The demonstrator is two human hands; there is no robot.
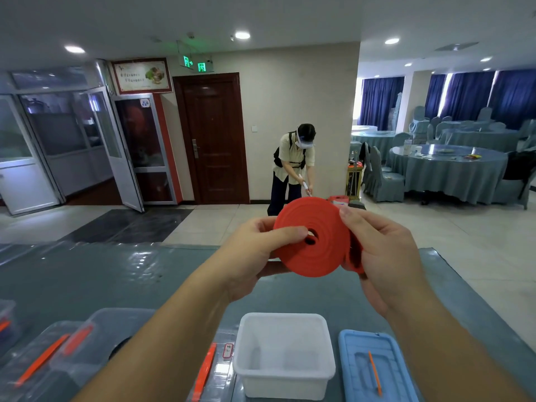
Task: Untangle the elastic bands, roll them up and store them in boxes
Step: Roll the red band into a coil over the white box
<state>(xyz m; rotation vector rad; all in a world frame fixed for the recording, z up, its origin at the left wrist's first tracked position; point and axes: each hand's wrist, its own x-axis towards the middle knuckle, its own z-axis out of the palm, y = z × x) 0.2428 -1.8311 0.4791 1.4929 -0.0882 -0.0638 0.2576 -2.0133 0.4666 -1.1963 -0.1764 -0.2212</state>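
I've got the red band (314, 237) rolled into a flat coil w/ a small hole at its centre, held up in the air between both hands, above the table (87, 274) and well above the box (282, 355). Left hand (255, 250) grips the coil from the left: thumb lies across the near face, tip right at the centre hole, other fingers behind the coil, mostly hidden. Right hand (385, 250) pinches the coil's right edge, thumb on the upper rim, fingers curled round the outer wrap; a short loose bit of band bulges out by that palm.

Below, the white box sits open on the table near the front edge, nothing visible inside. Just right of it a blue lid (374, 369) lies flat w/ a thin orange stick (375, 372) on top. Left of the box are clear tubs (72, 352) w/ orange latches; contents too blurred to tell. Table is covered in a grey-green cloth under glossy clear plastic.

Further out, across the tiled floor, a person (293, 169) bends fwd near a dark wood door (213, 137). On the right, round tables (449, 169) w/ grey-blue cloths and covered chairs, blue curtains (464, 94) behind.
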